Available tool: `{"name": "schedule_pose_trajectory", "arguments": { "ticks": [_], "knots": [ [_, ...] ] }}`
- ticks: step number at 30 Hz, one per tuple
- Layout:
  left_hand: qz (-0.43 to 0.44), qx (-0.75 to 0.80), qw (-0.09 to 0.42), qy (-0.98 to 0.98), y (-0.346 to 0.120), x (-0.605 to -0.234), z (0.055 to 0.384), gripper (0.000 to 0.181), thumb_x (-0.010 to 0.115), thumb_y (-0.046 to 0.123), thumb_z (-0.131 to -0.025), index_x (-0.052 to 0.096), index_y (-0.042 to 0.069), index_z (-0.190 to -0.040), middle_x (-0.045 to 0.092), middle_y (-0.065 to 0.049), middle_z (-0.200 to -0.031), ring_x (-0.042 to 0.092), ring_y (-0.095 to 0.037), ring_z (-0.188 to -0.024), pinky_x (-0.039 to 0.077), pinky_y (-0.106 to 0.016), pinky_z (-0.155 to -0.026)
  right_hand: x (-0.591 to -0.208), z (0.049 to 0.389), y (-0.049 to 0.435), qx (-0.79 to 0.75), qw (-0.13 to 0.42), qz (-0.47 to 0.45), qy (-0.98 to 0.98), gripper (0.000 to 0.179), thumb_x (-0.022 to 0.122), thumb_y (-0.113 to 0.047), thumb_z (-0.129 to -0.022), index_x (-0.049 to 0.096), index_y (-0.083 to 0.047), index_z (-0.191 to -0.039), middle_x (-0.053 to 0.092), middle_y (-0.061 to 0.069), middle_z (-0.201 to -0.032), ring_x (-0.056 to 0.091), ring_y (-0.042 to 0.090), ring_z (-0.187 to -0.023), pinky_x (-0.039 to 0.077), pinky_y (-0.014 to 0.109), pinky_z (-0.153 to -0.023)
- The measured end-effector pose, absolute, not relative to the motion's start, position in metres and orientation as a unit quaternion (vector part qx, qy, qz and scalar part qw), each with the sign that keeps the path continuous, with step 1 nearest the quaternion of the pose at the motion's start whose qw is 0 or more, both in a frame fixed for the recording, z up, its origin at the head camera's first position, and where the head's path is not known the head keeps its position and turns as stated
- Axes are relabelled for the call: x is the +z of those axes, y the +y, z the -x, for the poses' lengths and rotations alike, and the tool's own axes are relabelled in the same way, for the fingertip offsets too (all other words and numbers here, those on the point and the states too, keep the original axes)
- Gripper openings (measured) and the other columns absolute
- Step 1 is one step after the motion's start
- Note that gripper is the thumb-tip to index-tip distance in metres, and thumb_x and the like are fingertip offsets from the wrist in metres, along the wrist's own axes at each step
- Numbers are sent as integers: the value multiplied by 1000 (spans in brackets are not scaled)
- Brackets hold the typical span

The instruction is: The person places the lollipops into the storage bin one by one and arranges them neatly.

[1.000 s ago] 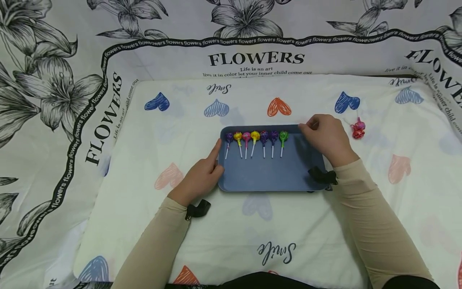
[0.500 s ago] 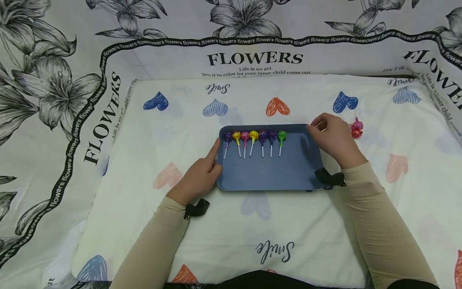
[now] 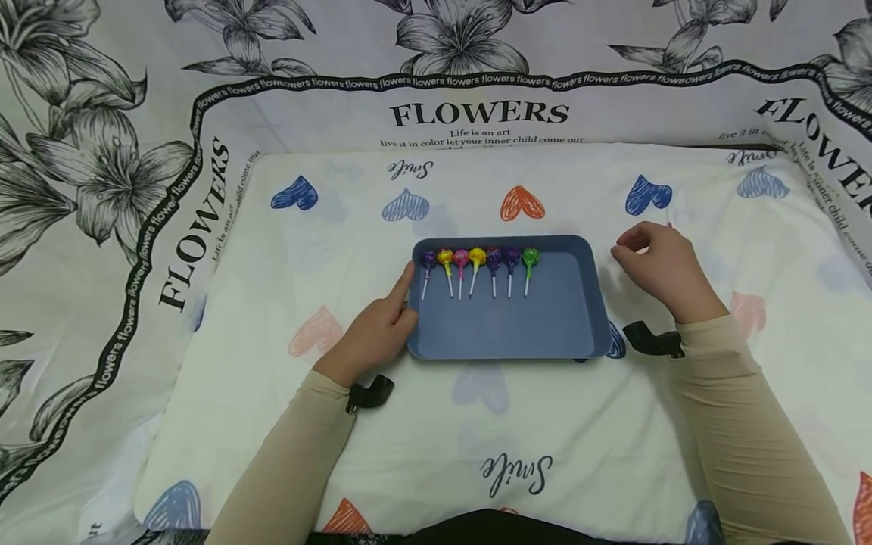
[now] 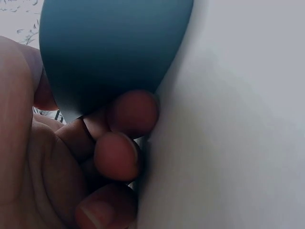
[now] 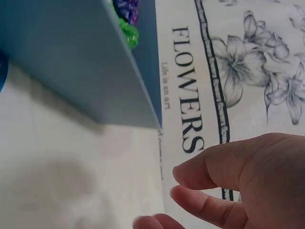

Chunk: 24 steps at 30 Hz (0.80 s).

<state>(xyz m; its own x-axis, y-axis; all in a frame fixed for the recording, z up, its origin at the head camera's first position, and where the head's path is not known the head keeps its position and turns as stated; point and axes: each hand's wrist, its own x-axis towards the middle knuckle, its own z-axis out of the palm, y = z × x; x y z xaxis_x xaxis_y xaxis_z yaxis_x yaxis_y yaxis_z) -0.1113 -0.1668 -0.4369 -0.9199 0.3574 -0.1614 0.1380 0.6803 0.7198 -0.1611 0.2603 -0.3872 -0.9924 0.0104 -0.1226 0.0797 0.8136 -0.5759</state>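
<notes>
A blue-grey tray (image 3: 504, 329) lies on the white cloth. Along its back half is a row of several lollipops (image 3: 478, 257) in purple, yellow, pink and green wrappers, sticks toward the person. My left hand (image 3: 373, 333) holds the tray's left side, index finger along the edge; the left wrist view shows fingers curled against the tray wall (image 4: 114, 52). To the right of the tray, my right hand (image 3: 671, 272) hovers with loosely bent fingers and nothing between them. It hides the red and pink lollipops behind it; only a bit of stick (image 3: 670, 225) shows.
The white cloth (image 3: 579, 439) with printed hearts and "Smile" lettering surrounds the tray. Beyond it lies a black-and-white flower-print cloth (image 3: 327, 113). Dark straps (image 3: 371, 393) hang at both wrists.
My right hand has left the tray's back right corner and moved right, now covering the red and pink lollipops on the cloth. The left hand and tray stay nearly still.
</notes>
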Motion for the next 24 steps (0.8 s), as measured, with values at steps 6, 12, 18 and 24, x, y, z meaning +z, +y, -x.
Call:
{"name": "schedule_pose_trajectory", "arguments": {
  "ticks": [6,12,18,24],
  "knots": [
    [-136,376,147,905,-166,-436,111,79,43,22,-102,4,29,-170,44,1,-69,35,-16,-57,35,-38,-61,-389,158,273,-283,39,-51,957,41,53,-21,-99,63,8,-125,55,35,-125,50,48,-112,41,57,-87],
    [-135,376,145,905,-166,-435,110,80,43,22,-101,4,29,-170,45,1,-68,35,-16,-56,33,-38,-58,-393,156,285,-278,44,-82,956,46,55,-19,-97,58,9,-133,47,33,-121,39,47,-116,39,50,-81],
    [-134,376,145,905,-166,-435,110,80,43,22,-101,4,29,-170,45,1,-68,36,-16,-56,33,-37,-58,-398,154,296,-261,34,-123,957,50,57,-23,-96,55,10,-133,41,37,-125,39,48,-113,44,47,-70],
    [-136,374,145,906,-166,-436,110,80,43,23,-101,5,28,-171,45,1,-68,36,-16,-56,32,-37,-58,-401,153,301,-254,47,-144,955,50,56,-24,-95,55,8,-133,40,35,-118,42,45,-102,43,42,-61]
  ]
}}
